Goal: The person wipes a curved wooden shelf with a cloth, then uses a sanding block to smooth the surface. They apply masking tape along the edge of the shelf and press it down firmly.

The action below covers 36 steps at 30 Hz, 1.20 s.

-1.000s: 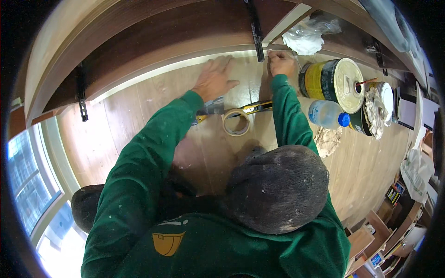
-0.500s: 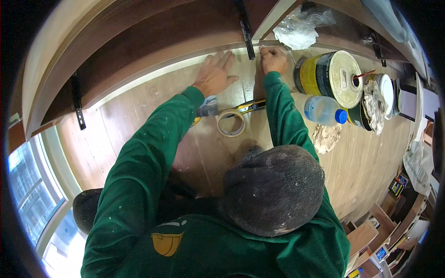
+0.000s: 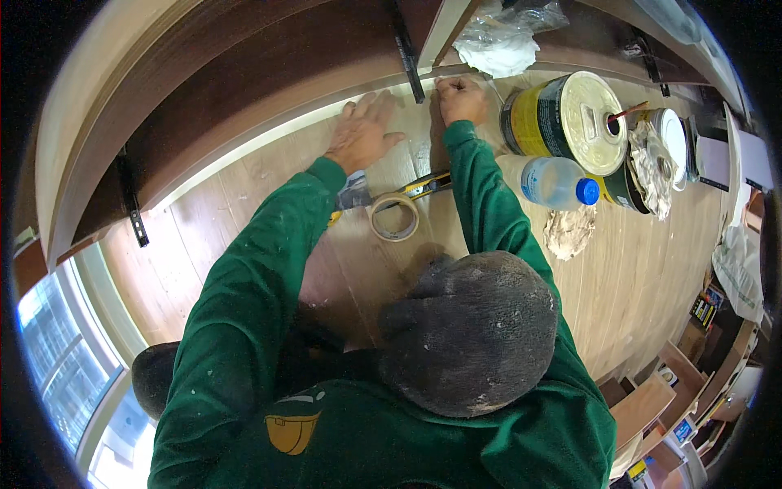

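My left hand [image 3: 360,137] lies open, fingers spread, against the pale strip [image 3: 244,153] along the foot of the brown cabinet. To its right, my right hand [image 3: 462,101] is closed at the same edge, fingertips curled together; whatever they pinch is hidden. Below the hands, a roll of tan masking tape [image 3: 394,217] lies on the floor. Touching or close to it is a yellow and black utility knife [image 3: 428,185], partly beside my right sleeve. A flat grey blade-like piece [image 3: 353,194] shows next to my left cuff, partly covered by the sleeve.
Right of my right arm are a large yellow and black can [image 3: 538,121], a water bottle [image 3: 550,181] with a blue cap, and a crumpled rag [image 3: 570,232]. A clear plastic bag [image 3: 501,37] holds something white. Black metal brackets [image 3: 407,53] hang from the cabinet. My knee [image 3: 472,334] rises below.
The whole view has shifted a little, so things appear slightly farther left. Both hands keep about the same places along the cabinet's edge.
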Tool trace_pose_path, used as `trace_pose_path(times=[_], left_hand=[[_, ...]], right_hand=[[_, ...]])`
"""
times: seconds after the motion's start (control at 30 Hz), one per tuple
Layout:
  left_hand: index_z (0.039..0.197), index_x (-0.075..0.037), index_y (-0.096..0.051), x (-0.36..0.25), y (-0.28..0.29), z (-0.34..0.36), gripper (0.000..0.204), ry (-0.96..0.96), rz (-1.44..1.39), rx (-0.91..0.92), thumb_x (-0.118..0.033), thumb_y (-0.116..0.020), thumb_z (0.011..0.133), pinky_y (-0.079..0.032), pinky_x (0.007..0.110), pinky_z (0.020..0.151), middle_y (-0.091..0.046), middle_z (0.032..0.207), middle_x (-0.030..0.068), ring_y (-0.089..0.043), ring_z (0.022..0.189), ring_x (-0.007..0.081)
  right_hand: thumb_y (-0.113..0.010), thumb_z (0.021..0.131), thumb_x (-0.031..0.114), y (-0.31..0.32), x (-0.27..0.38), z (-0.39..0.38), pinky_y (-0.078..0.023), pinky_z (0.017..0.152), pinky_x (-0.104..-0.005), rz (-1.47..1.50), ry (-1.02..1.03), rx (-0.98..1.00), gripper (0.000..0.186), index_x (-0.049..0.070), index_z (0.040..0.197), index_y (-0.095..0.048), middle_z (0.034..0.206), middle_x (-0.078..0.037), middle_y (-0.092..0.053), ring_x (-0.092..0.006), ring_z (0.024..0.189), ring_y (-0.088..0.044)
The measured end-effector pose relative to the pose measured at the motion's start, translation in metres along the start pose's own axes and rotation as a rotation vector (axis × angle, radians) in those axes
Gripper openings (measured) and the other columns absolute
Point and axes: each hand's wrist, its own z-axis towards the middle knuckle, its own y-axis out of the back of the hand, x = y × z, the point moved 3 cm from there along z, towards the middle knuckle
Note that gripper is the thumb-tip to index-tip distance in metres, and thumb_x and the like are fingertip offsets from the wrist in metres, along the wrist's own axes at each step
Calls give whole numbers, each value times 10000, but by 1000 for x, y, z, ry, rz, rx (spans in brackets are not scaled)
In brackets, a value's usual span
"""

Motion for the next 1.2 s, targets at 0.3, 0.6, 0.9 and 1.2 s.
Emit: trace_pose_path(times=[0.3,0.6,0.9,1.2], left_hand=[[1454,-36,-334,2,-1,-1,748,-2,-13,-7,-504,-526,903,-249,472,1113,-362,1508,126,-295,1397,312],[1454,-36,-333,2,-2,-2,740,-7,20,-17,-499,-520,908,-255,462,1108,-359,1510,119,-294,1396,298],[1448,-36,-341,1,-2,-2,736,-11,20,-19,-501,-523,907,-258,462,1105,-358,1511,116,-296,1394,294],[1450,-47,-341,3,-5,-2,732,-13,3,-31,-496,-531,905,-272,483,1093,-366,1506,119,-307,1392,293]], right_hand=[[-754,679,375,1,-1,-1,-522,758,-428,-7,45,-19,219,183,786,-756,967,-83,-703,-336,871,-663],[-748,688,384,-1,0,-1,-522,763,-451,10,32,-10,240,175,805,-752,955,-87,-703,-351,862,-662],[-721,689,397,-6,-1,2,-527,733,-466,-25,62,-56,239,183,793,-747,898,-107,-701,-359,839,-664],[-746,692,371,-1,7,11,-534,760,-469,-154,34,34,305,105,842,-741,916,-176,-698,-389,857,-666]])
